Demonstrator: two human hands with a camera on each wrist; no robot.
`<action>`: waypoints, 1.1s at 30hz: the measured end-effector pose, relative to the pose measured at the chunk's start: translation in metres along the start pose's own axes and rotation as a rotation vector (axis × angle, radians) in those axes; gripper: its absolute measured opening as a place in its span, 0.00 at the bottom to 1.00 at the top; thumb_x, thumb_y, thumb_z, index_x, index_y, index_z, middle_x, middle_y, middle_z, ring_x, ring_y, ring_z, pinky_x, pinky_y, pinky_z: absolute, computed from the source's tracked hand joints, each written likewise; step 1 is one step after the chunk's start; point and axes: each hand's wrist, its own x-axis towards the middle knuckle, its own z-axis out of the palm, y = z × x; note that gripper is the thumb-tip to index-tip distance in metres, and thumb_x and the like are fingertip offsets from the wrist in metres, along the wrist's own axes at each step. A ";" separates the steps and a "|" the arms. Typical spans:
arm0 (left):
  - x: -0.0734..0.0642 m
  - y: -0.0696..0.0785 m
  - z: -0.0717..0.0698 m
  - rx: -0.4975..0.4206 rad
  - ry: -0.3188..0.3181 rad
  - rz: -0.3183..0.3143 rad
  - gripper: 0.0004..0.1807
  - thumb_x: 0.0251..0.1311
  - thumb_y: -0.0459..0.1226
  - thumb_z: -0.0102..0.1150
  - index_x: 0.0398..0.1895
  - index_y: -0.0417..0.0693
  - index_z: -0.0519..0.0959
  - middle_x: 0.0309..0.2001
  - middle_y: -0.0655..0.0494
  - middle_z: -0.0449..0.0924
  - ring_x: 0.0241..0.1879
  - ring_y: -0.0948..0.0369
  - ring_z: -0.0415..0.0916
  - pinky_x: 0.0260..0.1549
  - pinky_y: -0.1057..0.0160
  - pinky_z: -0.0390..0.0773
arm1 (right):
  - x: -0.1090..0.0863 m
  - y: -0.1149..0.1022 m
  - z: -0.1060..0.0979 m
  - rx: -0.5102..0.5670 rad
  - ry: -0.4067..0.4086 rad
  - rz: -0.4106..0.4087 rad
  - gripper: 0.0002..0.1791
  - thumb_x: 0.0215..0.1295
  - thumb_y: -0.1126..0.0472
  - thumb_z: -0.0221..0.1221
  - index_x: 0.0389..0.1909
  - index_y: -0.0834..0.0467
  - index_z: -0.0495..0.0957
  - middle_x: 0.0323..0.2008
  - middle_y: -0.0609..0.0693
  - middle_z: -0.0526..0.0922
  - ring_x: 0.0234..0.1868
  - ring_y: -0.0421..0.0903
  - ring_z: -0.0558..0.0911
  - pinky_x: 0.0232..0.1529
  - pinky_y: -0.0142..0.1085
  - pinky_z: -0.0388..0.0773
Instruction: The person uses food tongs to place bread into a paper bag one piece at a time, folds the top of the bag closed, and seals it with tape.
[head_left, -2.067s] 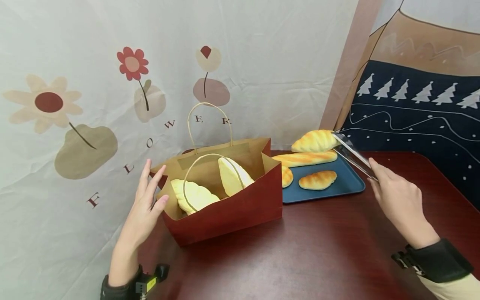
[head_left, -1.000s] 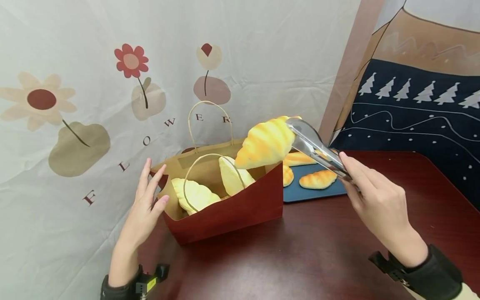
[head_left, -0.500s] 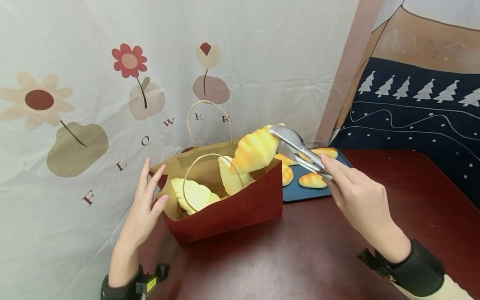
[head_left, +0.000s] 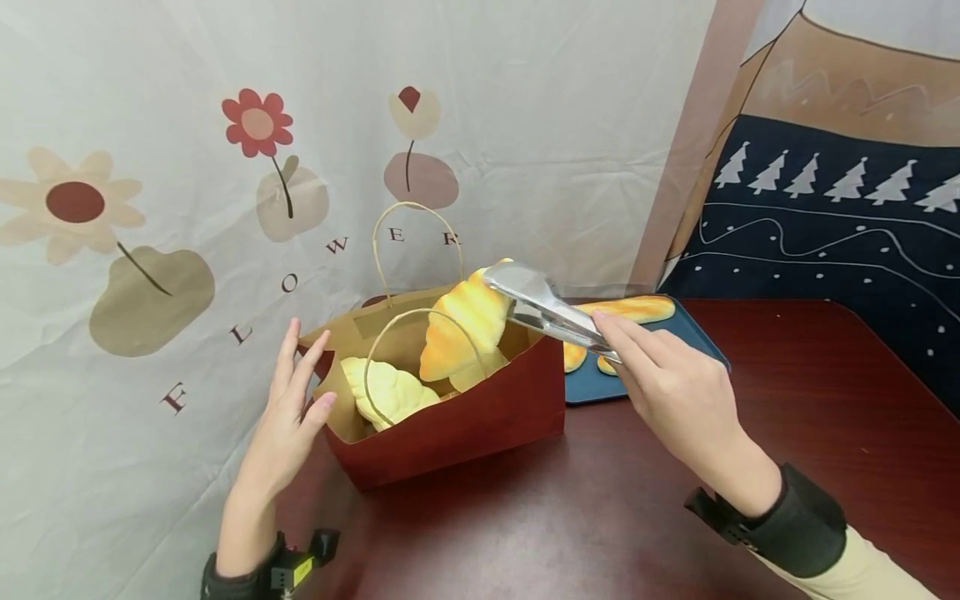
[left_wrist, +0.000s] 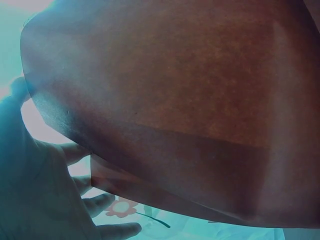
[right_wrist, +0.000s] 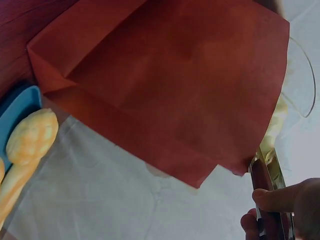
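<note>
My right hand grips metal tongs, their tips clamped on the upper end of a golden croissant. It hangs tilted, its lower end inside the mouth of a red paper bag, behind the front handle. Low at the left inside the bag lies a pale bread; another pale bread is mostly covered by the croissant. At the bag's left rim my left hand has its fingers spread and extended, and in the left wrist view its thumb meets the bag's edge.
A blue tray behind and right of the bag bears a long loaf, a round bun and a small roll partly hidden by the hand. A printed cloth hangs behind the dark red table.
The right hand has carried the croissant in the tongs leftward from above the tray to the bag, then lowered it and tipped it into the opening. The left hand has stayed in place.
</note>
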 end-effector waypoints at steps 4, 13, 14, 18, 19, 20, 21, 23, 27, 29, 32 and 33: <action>0.000 0.000 0.000 0.001 0.002 -0.010 0.35 0.66 0.39 0.49 0.74 0.66 0.52 0.76 0.70 0.27 0.75 0.55 0.34 0.53 0.37 0.58 | 0.003 -0.005 0.003 -0.006 0.000 -0.022 0.25 0.74 0.48 0.42 0.66 0.51 0.68 0.54 0.53 0.82 0.34 0.51 0.83 0.24 0.40 0.78; 0.000 0.000 0.001 0.003 0.001 -0.005 0.35 0.66 0.39 0.49 0.74 0.66 0.52 0.76 0.70 0.27 0.75 0.55 0.35 0.52 0.38 0.59 | 0.002 -0.007 0.005 0.007 -0.003 -0.017 0.26 0.71 0.51 0.49 0.68 0.51 0.66 0.56 0.53 0.80 0.36 0.51 0.83 0.26 0.41 0.79; 0.000 0.000 0.001 0.003 0.002 -0.004 0.35 0.66 0.39 0.49 0.74 0.66 0.52 0.76 0.70 0.28 0.75 0.55 0.35 0.52 0.38 0.59 | 0.002 -0.007 0.005 0.011 -0.003 -0.013 0.26 0.70 0.52 0.52 0.68 0.52 0.66 0.56 0.53 0.80 0.37 0.51 0.83 0.26 0.41 0.79; 0.000 0.000 0.001 0.008 0.003 -0.001 0.35 0.66 0.39 0.49 0.74 0.65 0.52 0.77 0.69 0.28 0.75 0.54 0.36 0.51 0.40 0.60 | 0.002 -0.005 0.002 0.032 0.006 0.016 0.34 0.58 0.60 0.64 0.67 0.52 0.67 0.55 0.54 0.81 0.39 0.52 0.83 0.29 0.43 0.80; 0.000 0.000 0.001 0.010 0.004 -0.005 0.35 0.66 0.39 0.49 0.74 0.65 0.52 0.77 0.69 0.28 0.75 0.54 0.36 0.51 0.41 0.60 | 0.002 -0.005 0.002 0.035 0.011 0.025 0.37 0.55 0.62 0.66 0.67 0.52 0.67 0.55 0.54 0.81 0.40 0.52 0.83 0.29 0.43 0.80; 0.000 0.000 0.001 0.013 0.003 -0.006 0.35 0.66 0.39 0.49 0.74 0.65 0.52 0.77 0.69 0.27 0.75 0.54 0.36 0.50 0.41 0.61 | 0.002 -0.004 0.001 0.038 0.016 0.033 0.39 0.51 0.63 0.68 0.67 0.52 0.67 0.55 0.54 0.81 0.40 0.52 0.83 0.30 0.44 0.80; 0.000 0.000 0.001 0.015 0.003 -0.011 0.35 0.66 0.39 0.49 0.74 0.66 0.52 0.76 0.70 0.27 0.75 0.54 0.36 0.50 0.42 0.61 | 0.002 -0.003 0.000 0.038 0.019 0.042 0.39 0.51 0.63 0.68 0.67 0.52 0.67 0.55 0.54 0.81 0.40 0.52 0.83 0.30 0.44 0.80; 0.000 0.001 0.001 0.015 0.001 -0.009 0.35 0.66 0.39 0.49 0.74 0.65 0.52 0.77 0.69 0.27 0.75 0.53 0.36 0.49 0.41 0.61 | 0.002 0.000 -0.002 0.033 0.023 0.053 0.41 0.49 0.64 0.69 0.67 0.52 0.67 0.55 0.54 0.81 0.39 0.52 0.82 0.29 0.44 0.80; 0.001 0.000 0.001 0.012 0.004 -0.017 0.35 0.66 0.40 0.49 0.74 0.67 0.52 0.76 0.70 0.27 0.75 0.54 0.37 0.51 0.41 0.61 | -0.001 0.005 -0.003 0.024 0.023 0.074 0.41 0.49 0.64 0.69 0.67 0.52 0.67 0.55 0.54 0.81 0.39 0.53 0.82 0.27 0.44 0.79; 0.001 0.000 0.001 0.013 0.004 -0.017 0.35 0.66 0.40 0.49 0.74 0.67 0.52 0.76 0.70 0.28 0.75 0.54 0.37 0.51 0.41 0.61 | -0.004 0.008 -0.004 0.017 0.026 0.088 0.39 0.51 0.63 0.68 0.67 0.52 0.67 0.54 0.55 0.81 0.41 0.54 0.83 0.27 0.46 0.79; 0.001 0.000 0.001 0.018 0.004 -0.012 0.35 0.66 0.40 0.49 0.74 0.66 0.52 0.77 0.69 0.27 0.75 0.53 0.37 0.50 0.42 0.61 | -0.009 0.014 -0.005 -0.001 0.021 0.113 0.38 0.52 0.62 0.67 0.67 0.52 0.67 0.53 0.56 0.81 0.44 0.55 0.83 0.28 0.48 0.79; 0.001 0.000 0.001 0.017 0.004 -0.008 0.35 0.66 0.40 0.49 0.74 0.65 0.52 0.77 0.69 0.27 0.75 0.53 0.37 0.50 0.41 0.61 | -0.011 0.016 -0.006 -0.012 0.009 0.123 0.39 0.52 0.62 0.67 0.67 0.52 0.66 0.53 0.57 0.81 0.45 0.55 0.82 0.29 0.49 0.80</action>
